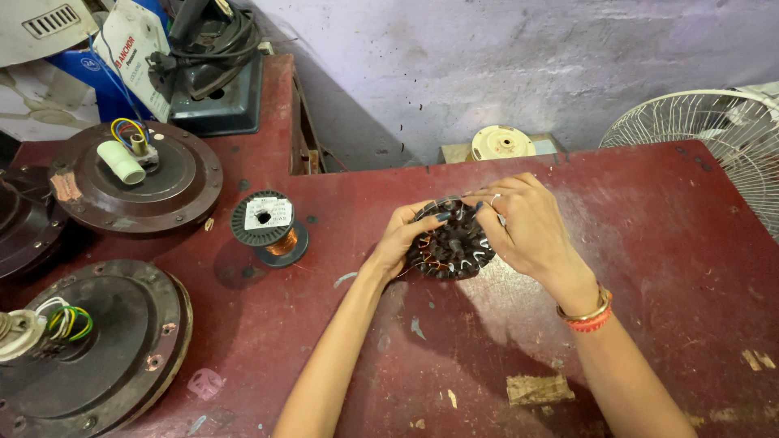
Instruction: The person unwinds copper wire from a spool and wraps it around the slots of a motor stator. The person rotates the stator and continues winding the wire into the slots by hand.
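Observation:
A round black stator core (451,246) with slots, white insulation strips and thin copper wire rests on the dark red table (665,243). My left hand (399,240) grips its left rim, thumb on top. My right hand (523,223) covers its upper right edge, fingers pinching at the top of the core. Bangles sit on my right wrist. A spool of copper wire (268,223) with a black flange and white label stands to the left of the core.
Two dark round fan motor housings (138,174) (97,341) with coloured wires lie at the left. A dark green box with black cables (215,69) stands at the back left. A white fan guard (714,142) leans at the right. A cream disc (503,143) sits behind the table.

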